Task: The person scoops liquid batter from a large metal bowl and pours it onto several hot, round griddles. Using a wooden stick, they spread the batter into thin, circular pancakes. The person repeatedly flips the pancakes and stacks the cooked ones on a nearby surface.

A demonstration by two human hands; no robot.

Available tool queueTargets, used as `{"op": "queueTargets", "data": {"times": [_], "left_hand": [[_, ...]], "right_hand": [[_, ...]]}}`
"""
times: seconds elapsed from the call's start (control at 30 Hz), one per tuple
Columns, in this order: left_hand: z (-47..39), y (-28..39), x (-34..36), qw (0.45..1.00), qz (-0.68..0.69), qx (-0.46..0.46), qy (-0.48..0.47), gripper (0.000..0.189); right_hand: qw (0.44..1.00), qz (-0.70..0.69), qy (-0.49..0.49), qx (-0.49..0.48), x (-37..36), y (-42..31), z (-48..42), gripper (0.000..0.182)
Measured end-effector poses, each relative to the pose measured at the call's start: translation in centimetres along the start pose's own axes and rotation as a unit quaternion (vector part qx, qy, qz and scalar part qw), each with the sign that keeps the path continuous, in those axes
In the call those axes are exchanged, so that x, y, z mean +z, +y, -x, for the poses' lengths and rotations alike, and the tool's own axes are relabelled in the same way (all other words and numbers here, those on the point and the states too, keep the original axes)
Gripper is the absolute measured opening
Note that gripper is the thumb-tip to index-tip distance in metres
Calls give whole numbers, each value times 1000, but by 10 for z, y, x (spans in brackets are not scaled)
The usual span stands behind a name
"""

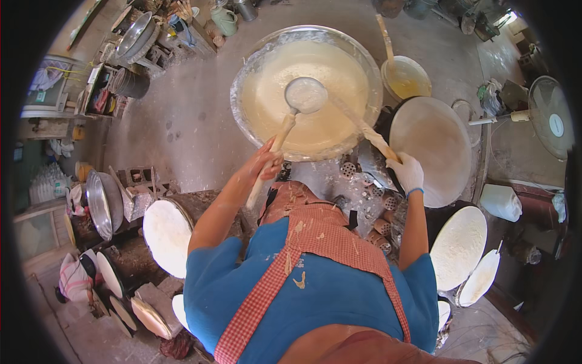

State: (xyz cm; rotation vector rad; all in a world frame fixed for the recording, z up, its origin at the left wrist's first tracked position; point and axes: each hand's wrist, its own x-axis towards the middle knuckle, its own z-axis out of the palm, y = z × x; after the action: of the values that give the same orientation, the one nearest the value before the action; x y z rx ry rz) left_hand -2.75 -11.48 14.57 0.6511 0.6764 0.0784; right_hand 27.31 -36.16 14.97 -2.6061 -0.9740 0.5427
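My left hand (268, 163), bare, is closed around the wooden handle of a ladle (306, 95). The ladle's round bowl holds pale batter and rests at the surface of the batter (268, 82) in a large metal basin (373, 73). In my right hand (407, 172), which wears a white glove, is a batter-coated wooden stick (373, 136); its far end reaches into the batter beside the ladle. A round griddle (432, 150) with a thin pale film lies just beyond my gloved hand.
A bucket (407, 77) with yellow liquid and a stick stands right of the basin. Perforated coal briquettes (382, 226) lie below it. Several round griddles (167, 237) flank me on both sides. Another person (76, 280) is at the lower left. A fan (551, 117) stands far right.
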Motion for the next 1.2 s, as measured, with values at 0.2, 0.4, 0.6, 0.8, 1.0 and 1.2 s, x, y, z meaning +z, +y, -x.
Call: {"op": "queueTargets", "data": {"times": [0.2, 0.4, 0.6, 0.8, 1.0, 1.2], "left_hand": [[-145, -6, -143, 954, -115, -234, 145, 10], [-210, -38, -187, 915, -109, -347, 176, 9], [-169, 15, -139, 966, 64, -250, 0, 10], [-36, 159, 17, 966, 173, -162, -106, 11], [65, 255, 123, 971, -84, 95, -204, 17], [53, 261, 130, 894, -332, 276, -121, 60]], "right_hand": [[963, 234, -109, -74, 63, -96, -35, 27], [991, 35, -84, 103, 84, -96, 14, 39], [988, 6, -56, 141, 112, -123, 69, 40], [982, -72, 174, 13, 51, -144, 68, 30], [915, -135, 369, -92, -78, -162, 30, 25], [873, -419, 243, -56, -87, -156, 29, 21]]}}
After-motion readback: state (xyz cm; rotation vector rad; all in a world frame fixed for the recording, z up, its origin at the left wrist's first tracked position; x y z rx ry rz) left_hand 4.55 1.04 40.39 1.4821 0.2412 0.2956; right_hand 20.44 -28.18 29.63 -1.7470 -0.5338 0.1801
